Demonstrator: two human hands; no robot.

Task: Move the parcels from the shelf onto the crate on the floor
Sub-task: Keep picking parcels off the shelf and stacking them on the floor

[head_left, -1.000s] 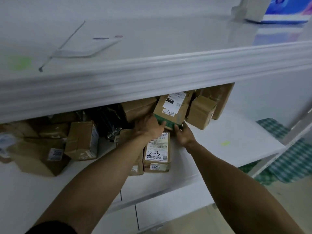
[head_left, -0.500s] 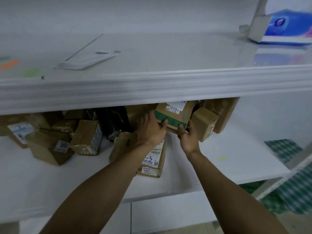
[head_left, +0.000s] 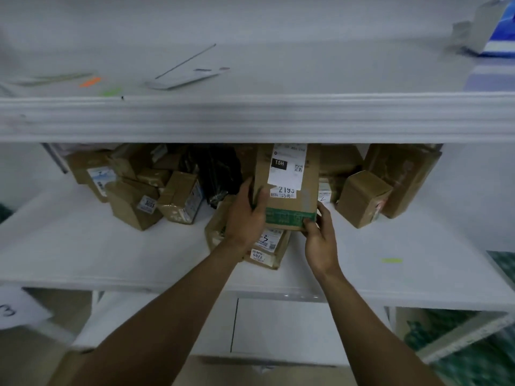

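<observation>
Gripping a green-banded parcel [head_left: 287, 188] at its near corners, left hand [head_left: 245, 215] and right hand [head_left: 320, 238] have it above the shelf [head_left: 83, 246]; next, probably carry it down to the unseen crate.

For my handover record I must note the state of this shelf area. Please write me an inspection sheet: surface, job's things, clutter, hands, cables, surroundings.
Surface: white shelf, with a green sticker near its front right.
Job's things: parcel marked 2193 held between both hands; parcel marked 2205 lies below it; more brown parcels to the left and right; crate not in view.
Clutter: black bag among the parcels; flat white item on the upper shelf.
Hands: left hand grips the held parcel's left edge; right hand grips its lower right corner.
Cables: nothing seen.
Surroundings: paper marked 3 at lower left; green checked covering at lower right.
</observation>
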